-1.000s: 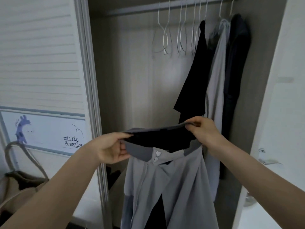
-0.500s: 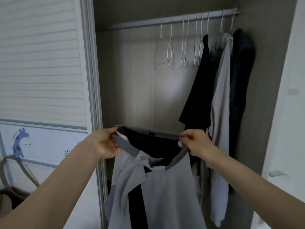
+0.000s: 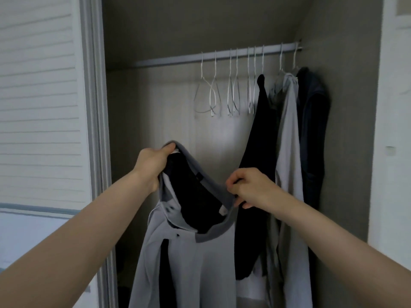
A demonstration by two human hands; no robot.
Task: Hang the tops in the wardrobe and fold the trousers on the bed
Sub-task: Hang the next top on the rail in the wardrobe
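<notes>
While both hands hold it up in front of the open wardrobe [image 3: 138, 107], the grey top [image 3: 195, 263] hangs down between the forearms, its dark lining showing inside the collar. The left hand [image 3: 152, 164] grips the collar at its higher, left end with fingers curled over the edge; the right hand [image 3: 249, 188] pinches the collar's lower, right end, so the neckline slopes down to the right. Farther back, a rail [image 3: 213, 56] runs across the wardrobe with several bare white hangers [image 3: 222, 94] bunched near its middle. To their right three garments already hang: a black top [image 3: 255, 163], a light grey top [image 3: 288, 141] just beside it, and a dark navy top [image 3: 313, 130] at the far right against the side wall. A white slatted door [image 3: 37, 96] stands at the left.
</notes>
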